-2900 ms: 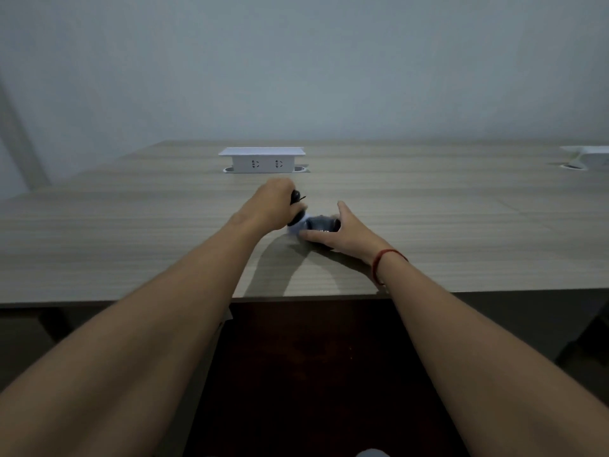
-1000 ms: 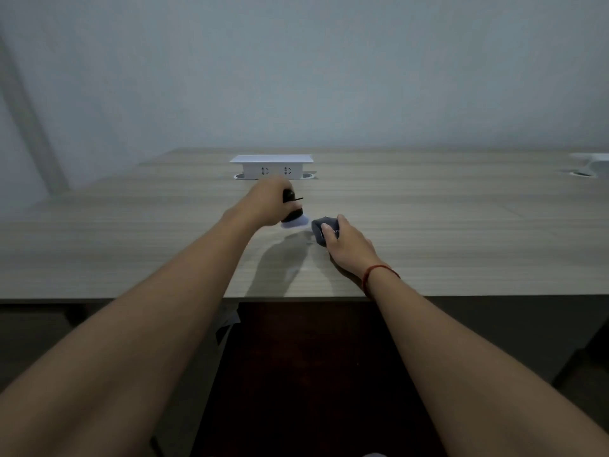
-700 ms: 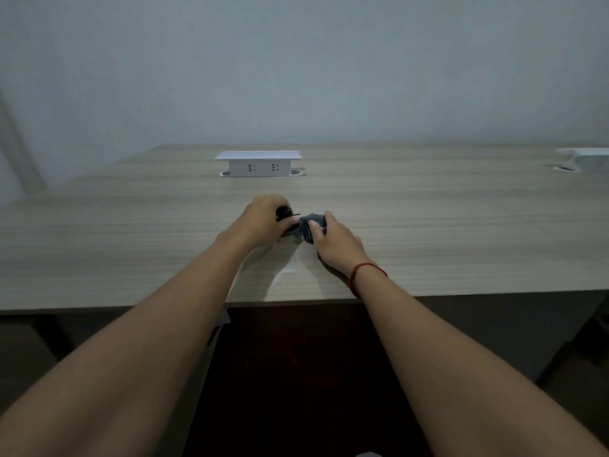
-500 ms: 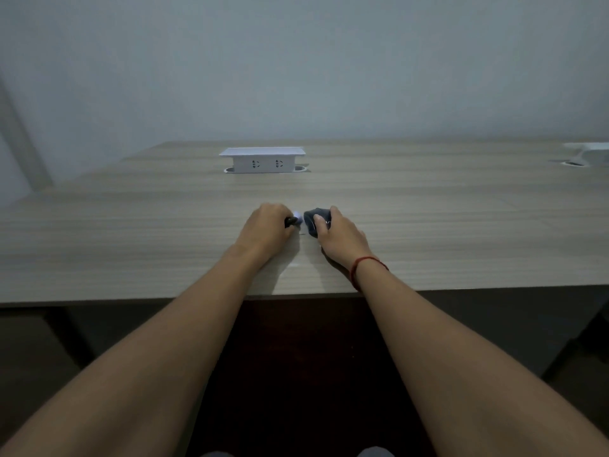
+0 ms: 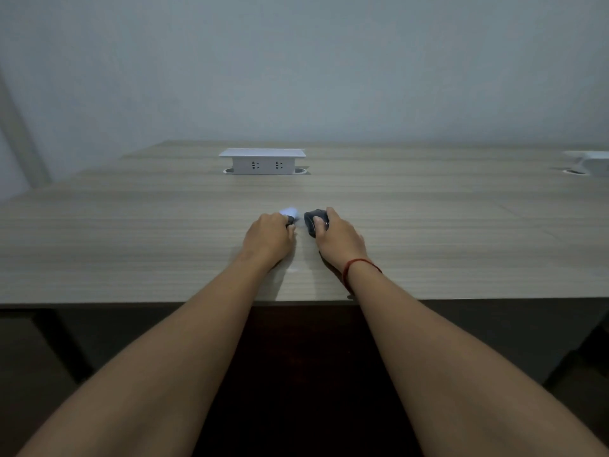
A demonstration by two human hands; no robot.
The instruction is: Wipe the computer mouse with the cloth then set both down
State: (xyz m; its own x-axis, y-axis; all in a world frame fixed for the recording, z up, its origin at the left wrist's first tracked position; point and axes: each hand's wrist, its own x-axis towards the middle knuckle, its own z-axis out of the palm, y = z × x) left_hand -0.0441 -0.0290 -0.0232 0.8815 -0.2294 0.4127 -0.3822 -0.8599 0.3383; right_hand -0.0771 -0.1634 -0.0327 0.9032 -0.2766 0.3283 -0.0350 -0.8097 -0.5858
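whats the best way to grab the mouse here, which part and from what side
Grip the mouse across its two long flanks, coming from above and from the near edge of the table. Its domed back faces up and it lies low on the wood, so only the sides offer purchase. The right hand already cups it this way; the left hand holds the cloth just beside it.
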